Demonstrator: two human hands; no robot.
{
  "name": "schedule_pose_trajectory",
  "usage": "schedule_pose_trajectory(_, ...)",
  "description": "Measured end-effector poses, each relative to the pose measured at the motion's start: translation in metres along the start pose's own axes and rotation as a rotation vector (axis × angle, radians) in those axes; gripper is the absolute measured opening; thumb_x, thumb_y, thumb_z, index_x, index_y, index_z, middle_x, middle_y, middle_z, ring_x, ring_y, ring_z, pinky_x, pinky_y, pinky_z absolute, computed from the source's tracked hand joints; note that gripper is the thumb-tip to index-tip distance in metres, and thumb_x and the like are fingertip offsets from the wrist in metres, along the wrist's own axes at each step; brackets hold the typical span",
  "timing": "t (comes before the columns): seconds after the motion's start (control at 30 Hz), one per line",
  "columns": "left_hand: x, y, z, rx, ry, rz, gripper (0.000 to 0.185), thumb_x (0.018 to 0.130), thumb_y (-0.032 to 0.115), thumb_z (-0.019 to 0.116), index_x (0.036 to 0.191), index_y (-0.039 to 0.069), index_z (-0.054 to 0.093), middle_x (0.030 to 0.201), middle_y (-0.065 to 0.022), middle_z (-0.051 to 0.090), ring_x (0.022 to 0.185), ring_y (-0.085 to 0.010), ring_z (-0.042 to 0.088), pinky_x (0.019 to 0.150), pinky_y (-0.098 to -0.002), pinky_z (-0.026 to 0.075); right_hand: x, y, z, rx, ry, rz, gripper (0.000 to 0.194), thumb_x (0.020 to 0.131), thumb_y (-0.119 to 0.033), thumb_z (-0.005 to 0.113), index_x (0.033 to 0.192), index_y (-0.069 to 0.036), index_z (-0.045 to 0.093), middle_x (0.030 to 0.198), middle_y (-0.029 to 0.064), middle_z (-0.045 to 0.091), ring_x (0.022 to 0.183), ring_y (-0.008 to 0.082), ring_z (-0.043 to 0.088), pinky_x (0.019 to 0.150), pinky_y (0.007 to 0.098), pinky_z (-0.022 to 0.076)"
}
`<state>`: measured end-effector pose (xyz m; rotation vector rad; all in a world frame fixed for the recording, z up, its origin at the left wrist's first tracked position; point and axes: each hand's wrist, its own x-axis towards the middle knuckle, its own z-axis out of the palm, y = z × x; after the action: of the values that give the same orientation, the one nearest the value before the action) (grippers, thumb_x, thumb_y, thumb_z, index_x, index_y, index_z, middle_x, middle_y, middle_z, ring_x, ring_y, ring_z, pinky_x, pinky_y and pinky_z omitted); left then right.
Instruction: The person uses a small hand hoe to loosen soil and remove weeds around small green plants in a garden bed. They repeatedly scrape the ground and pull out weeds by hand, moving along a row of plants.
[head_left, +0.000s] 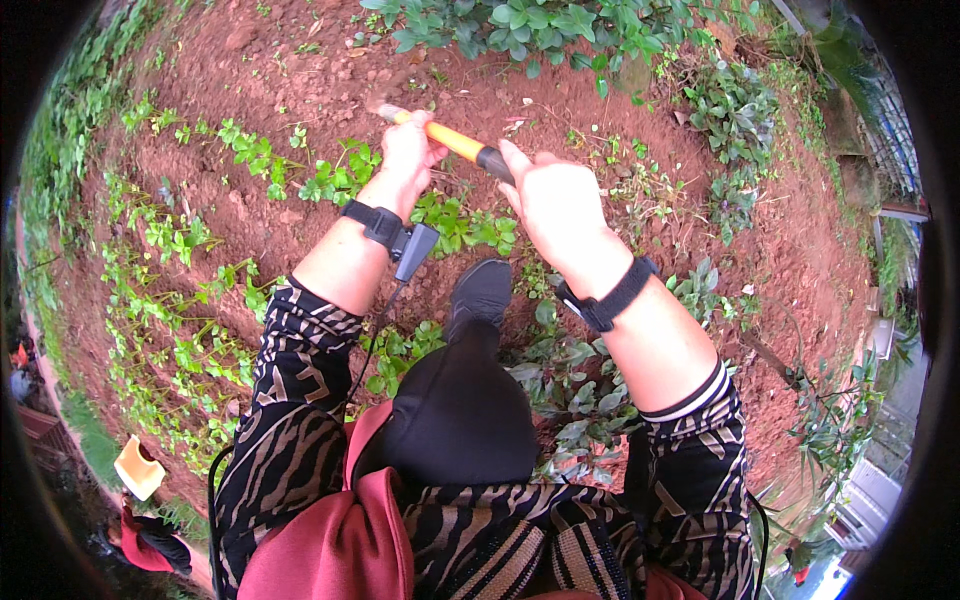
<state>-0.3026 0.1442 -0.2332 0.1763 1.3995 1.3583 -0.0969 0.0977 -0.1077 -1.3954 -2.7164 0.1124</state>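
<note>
A garden hand tool with a yellow handle and a dark grip end lies across both of my hands above the red soil. My left hand closes around the handle near the tool's far end, where a greyish, blurred head shows only in part. On the dark end, my right hand is wrapped with a finger along the grip. Below the left hand grow light-green leafy seedlings. My dark shoe stands on the soil between the plants.
Rows of low green plants run down the left side. A dense green bush borders the top, and purplish-green leafy plants grow by my right leg. At lower left, another person is beside a yellowish plastic object.
</note>
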Motion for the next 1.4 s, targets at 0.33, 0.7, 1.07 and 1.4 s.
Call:
schedule_pose_trajectory(0.33, 0.009, -0.019, 0.025, 0.261, -0.262, -0.206, 0.024, 0.098, 0.021, 0.057, 0.106, 0.000, 0.049, 0.086, -0.0157, 0.064, 0.062, -0.0270, 0.068, 0.052, -0.0370, 0.060, -0.004, 0.037, -0.006, 0.359, -0.306, 0.144, 0.033, 0.084, -0.024, 0.070, 0.116, -0.017, 0.064, 0.084, 0.0167, 0.068, 0.082, 0.0371, 0.067, 0.073, 0.0461, 0.0515)
schedule_pose_trajectory(0.7, -0.035, -0.016, 0.045, -0.051, -0.331, -0.165, 0.027, 0.098, 0.025, 0.056, 0.104, -0.001, 0.055, 0.084, -0.0163, 0.067, 0.065, -0.0256, 0.069, 0.053, -0.0325, 0.058, -0.030, 0.030, -0.068, 0.083, 0.110, 0.115, 0.029, 0.081, -0.032, 0.074, 0.102, -0.012, 0.070, 0.072, 0.0120, 0.067, 0.069, 0.0307, 0.067, 0.062, 0.0418, 0.0526)
schedule_pose_trajectory(1.07, -0.035, -0.005, -0.002, 1.274, 0.048, 1.250, 0.048, 0.079, 0.024, 0.070, 0.121, 0.002, 0.057, 0.121, -0.0227, 0.056, 0.118, -0.0394, 0.051, 0.101, -0.0502, 0.041, 0.009, -0.014, -0.016, 0.048, 0.230, -0.103, 0.026, 0.080, -0.027, 0.073, 0.101, -0.012, 0.065, 0.070, 0.0070, 0.062, 0.066, 0.0265, 0.063, 0.059, 0.0400, 0.0507)
schedule_pose_trajectory(1.4, 0.014, -0.022, 0.013, 1.457, -0.395, 1.050, 0.021, 0.078, 0.028, 0.068, 0.079, 0.008, 0.066, 0.087, -0.0164, 0.068, 0.092, -0.0366, 0.064, 0.083, -0.0507, 0.048, 0.025, -0.006, -0.013, 0.160, -0.149, 0.046, 0.023, 0.087, -0.027, 0.066, 0.105, -0.012, 0.067, 0.081, 0.0146, 0.069, 0.083, 0.0347, 0.067, 0.074, 0.0473, 0.0531)
